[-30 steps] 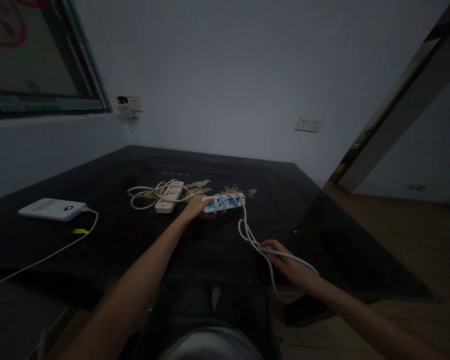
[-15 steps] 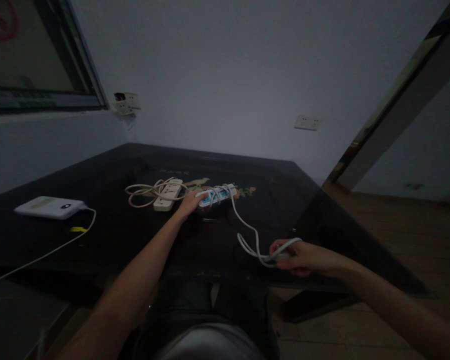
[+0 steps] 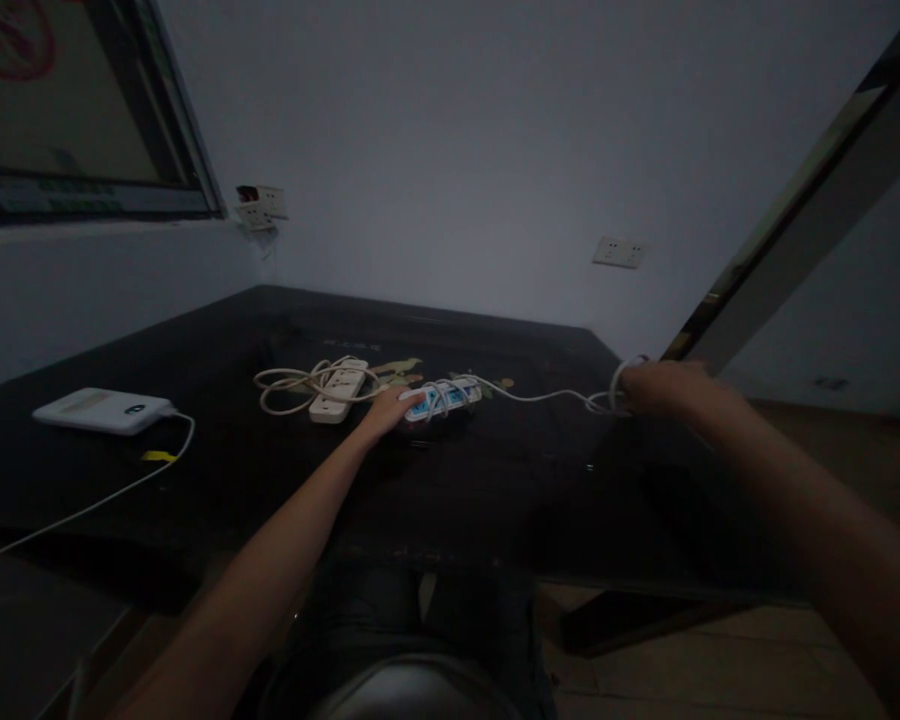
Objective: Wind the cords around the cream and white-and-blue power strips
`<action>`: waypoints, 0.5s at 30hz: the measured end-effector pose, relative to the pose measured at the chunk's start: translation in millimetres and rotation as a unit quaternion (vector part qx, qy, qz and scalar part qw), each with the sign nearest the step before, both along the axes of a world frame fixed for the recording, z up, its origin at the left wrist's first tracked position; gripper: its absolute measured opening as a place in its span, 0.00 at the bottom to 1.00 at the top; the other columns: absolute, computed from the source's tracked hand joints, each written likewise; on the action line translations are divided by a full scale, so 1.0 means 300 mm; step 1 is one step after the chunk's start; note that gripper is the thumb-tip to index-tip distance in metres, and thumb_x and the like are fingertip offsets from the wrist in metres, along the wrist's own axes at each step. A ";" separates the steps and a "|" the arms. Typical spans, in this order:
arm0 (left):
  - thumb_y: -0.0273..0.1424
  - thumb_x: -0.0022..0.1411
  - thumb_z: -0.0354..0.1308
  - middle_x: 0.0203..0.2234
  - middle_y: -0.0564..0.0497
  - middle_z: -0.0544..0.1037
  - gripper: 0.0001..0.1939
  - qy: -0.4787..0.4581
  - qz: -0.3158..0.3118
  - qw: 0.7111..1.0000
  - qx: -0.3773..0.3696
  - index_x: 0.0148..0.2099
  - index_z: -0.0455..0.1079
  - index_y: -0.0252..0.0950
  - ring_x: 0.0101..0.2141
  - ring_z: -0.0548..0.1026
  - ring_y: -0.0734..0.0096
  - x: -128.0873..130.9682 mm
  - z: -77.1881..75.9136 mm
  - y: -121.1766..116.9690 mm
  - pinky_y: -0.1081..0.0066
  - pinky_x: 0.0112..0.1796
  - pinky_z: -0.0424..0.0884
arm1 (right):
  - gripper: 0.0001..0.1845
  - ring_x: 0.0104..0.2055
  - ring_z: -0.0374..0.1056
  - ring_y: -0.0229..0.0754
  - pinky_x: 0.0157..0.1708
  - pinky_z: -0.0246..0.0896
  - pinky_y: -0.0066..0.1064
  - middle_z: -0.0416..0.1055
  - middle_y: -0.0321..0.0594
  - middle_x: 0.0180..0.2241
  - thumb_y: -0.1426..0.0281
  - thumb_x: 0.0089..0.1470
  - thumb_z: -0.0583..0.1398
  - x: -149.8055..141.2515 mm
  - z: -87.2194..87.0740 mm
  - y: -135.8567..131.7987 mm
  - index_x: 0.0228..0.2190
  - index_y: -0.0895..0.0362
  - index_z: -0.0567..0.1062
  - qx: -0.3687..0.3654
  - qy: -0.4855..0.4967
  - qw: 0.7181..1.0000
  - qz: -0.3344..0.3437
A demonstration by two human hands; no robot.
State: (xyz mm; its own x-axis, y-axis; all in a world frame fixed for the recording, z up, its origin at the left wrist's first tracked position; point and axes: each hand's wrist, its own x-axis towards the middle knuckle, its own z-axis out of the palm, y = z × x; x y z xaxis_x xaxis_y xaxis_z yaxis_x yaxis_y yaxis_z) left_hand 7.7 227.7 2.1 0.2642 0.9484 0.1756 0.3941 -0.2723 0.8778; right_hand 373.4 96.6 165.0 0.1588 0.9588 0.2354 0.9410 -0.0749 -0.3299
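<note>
A white power strip [image 3: 456, 396] with blue socket panels is on the dark table, its own cord wound around it. My left hand [image 3: 390, 409] grips the near left end of that strip, thumb on top. From the strip's right end the white cord [image 3: 536, 398] runs across to my right hand [image 3: 656, 385], which is closed on its looped part above the table's right side. Fingers of the right hand are mostly hidden by its back. Left of my left hand lies a second, cream power strip [image 3: 339, 390] with a looped cream cable [image 3: 279, 390].
A white power bank [image 3: 99, 411] with a thin white cable [image 3: 189, 440] sits at the table's left, near a yellow tag [image 3: 157, 456]. Wall sockets [image 3: 619, 252] are at the back. A loose socket box [image 3: 255, 214] hangs by the window. The black table [image 3: 450, 500] has a flower picture.
My right hand has swung right and away from me, drawing the white cord out toward the right. My left hand stays on the blue-and-white power strip, which has shifted only slightly.
</note>
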 end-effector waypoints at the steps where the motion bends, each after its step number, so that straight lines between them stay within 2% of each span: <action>1: 0.44 0.51 0.56 0.20 0.49 0.73 0.16 0.001 -0.002 1.000 0.001 0.26 0.71 0.35 0.25 0.70 0.64 0.001 -0.002 0.001 0.71 0.27 0.60 | 0.18 0.24 0.69 0.45 0.34 0.63 0.49 0.59 0.31 0.11 0.83 0.25 0.68 -0.031 0.024 0.002 0.08 0.57 0.64 -0.014 -0.062 0.998 -0.006; 3: 0.45 0.52 0.56 0.21 0.49 0.73 0.17 0.003 -0.005 1.000 0.003 0.27 0.71 0.35 0.25 0.70 0.63 0.002 -0.005 0.004 0.70 0.27 0.60 | 0.15 0.24 0.69 0.45 0.35 0.62 0.48 0.62 0.32 0.13 0.79 0.29 0.69 -0.105 0.081 -0.004 0.11 0.57 0.67 -0.050 -0.172 0.984 0.018; 4: 0.45 0.52 0.55 0.21 0.48 0.73 0.17 0.005 -0.006 1.000 0.005 0.27 0.71 0.35 0.25 0.70 0.63 0.001 -0.005 0.005 0.70 0.27 0.60 | 0.12 0.24 0.68 0.43 0.34 0.63 0.44 0.64 0.33 0.15 0.75 0.31 0.70 -0.141 0.113 -0.010 0.15 0.56 0.70 -0.066 -0.181 0.979 0.069; 6: 0.45 0.53 0.55 0.22 0.48 0.74 0.17 0.008 -0.007 1.000 0.012 0.27 0.72 0.35 0.26 0.70 0.62 -0.002 -0.002 0.006 0.70 0.28 0.60 | 0.08 0.23 0.67 0.39 0.30 0.63 0.35 0.70 0.33 0.20 0.69 0.36 0.68 -0.196 0.181 -0.028 0.23 0.55 0.76 -0.132 -0.145 0.962 0.190; 8: 0.45 0.53 0.55 0.23 0.48 0.74 0.17 0.010 -0.013 1.000 0.020 0.27 0.71 0.35 0.27 0.70 0.62 -0.003 0.006 0.002 0.70 0.28 0.60 | 0.08 0.25 0.68 0.37 0.27 0.62 0.29 0.73 0.33 0.24 0.64 0.45 0.64 -0.227 0.243 -0.051 0.28 0.55 0.78 -0.125 -0.112 0.947 0.275; 10: 0.45 0.53 0.55 0.22 0.48 0.74 0.17 0.013 -0.028 0.999 0.025 0.27 0.71 0.35 0.27 0.70 0.63 -0.002 0.014 -0.005 0.70 0.28 0.60 | 0.10 0.22 0.65 0.35 0.22 0.57 0.26 0.72 0.32 0.22 0.62 0.47 0.62 -0.249 0.291 -0.082 0.28 0.56 0.77 -0.042 -0.127 0.952 0.277; 12: 0.45 0.53 0.55 0.21 0.50 0.73 0.17 0.015 -0.047 0.998 0.030 0.25 0.70 0.36 0.25 0.70 0.64 0.000 0.021 -0.014 0.70 0.27 0.60 | 0.09 0.18 0.60 0.33 0.18 0.50 0.26 0.68 0.31 0.18 0.64 0.43 0.64 -0.280 0.322 -0.122 0.25 0.56 0.76 0.072 -0.166 0.953 0.242; 15: 0.44 0.52 0.56 0.19 0.51 0.71 0.17 0.017 -0.076 0.996 0.038 0.23 0.69 0.36 0.24 0.69 0.66 0.007 0.031 -0.029 0.71 0.27 0.60 | 0.07 0.19 0.58 0.33 0.20 0.49 0.27 0.65 0.31 0.18 0.66 0.43 0.65 -0.348 0.345 -0.185 0.22 0.55 0.72 0.214 -0.181 0.929 0.243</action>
